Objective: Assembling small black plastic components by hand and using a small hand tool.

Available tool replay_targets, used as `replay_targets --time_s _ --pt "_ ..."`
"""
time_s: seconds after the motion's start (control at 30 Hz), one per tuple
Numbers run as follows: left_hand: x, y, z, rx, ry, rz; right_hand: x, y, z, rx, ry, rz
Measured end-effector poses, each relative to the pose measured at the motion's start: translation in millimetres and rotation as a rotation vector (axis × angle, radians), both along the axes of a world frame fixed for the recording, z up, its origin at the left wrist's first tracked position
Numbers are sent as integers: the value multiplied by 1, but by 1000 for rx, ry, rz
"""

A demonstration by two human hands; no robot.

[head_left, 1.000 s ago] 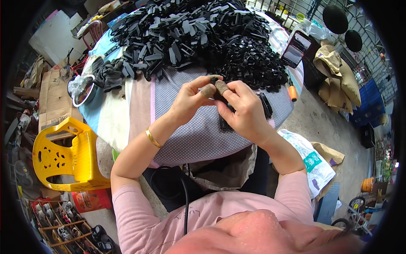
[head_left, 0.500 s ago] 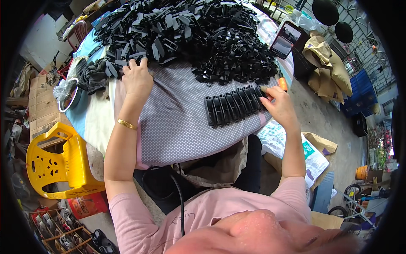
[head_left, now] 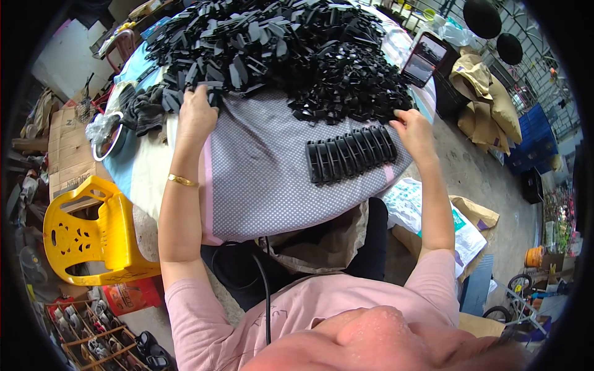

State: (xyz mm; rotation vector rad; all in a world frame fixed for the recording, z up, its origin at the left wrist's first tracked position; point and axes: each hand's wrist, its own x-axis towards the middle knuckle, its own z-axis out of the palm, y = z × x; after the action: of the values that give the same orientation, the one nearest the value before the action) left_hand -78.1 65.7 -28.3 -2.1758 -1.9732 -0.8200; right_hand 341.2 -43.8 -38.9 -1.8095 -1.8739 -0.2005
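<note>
My left hand (head_left: 198,114) is at the near-left edge of a heap of long, flat black plastic pieces (head_left: 238,43), its fingers curled over a dark flat piece (head_left: 211,85). At the right, my right hand (head_left: 414,133) reaches the rim of a heap of smaller black plastic parts (head_left: 346,86). Its thumb and forefinger are pinched together, and whatever is between them is too small to make out. Just left of that hand, several slim black plastic assemblies (head_left: 351,154) stand side by side in a slightly fanned row on the dotted cloth (head_left: 266,198).
A phone (head_left: 425,60) stands at the table's right edge. Dark gloves (head_left: 141,110) and a white-rimmed bowl (head_left: 110,145) lie at the left. A yellow plastic chair (head_left: 93,232) stands on the floor to the left; paper sacks (head_left: 486,108) are at the right.
My right hand has left the right end of the row and moved up to the small-parts heap. My left hand stays at the long pieces, its fingers now closer in on one.
</note>
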Motion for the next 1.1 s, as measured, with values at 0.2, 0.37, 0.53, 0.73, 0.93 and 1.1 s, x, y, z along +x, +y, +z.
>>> replay_targets --time_s 0.2,0.37,0.53,0.73,0.93,1.1 --pt "10 -7 8 -274 -599 -298 -3 -2 10 -23 -20 -13" --pt "34 -25 20 -610 -1277 -576 -17 -7 27 2 294 42" --pt "51 -38 20 -787 -1522 -648 -68 -16 49 -120 836 438" --pt "63 -55 29 -770 -1484 -726 -127 -22 75 46 557 763" --pt "72 -70 27 -902 -1521 -785 -159 -1 54 86 409 772" --pt "72 -72 35 -1004 -1716 -851 -161 3 52 -75 664 666"
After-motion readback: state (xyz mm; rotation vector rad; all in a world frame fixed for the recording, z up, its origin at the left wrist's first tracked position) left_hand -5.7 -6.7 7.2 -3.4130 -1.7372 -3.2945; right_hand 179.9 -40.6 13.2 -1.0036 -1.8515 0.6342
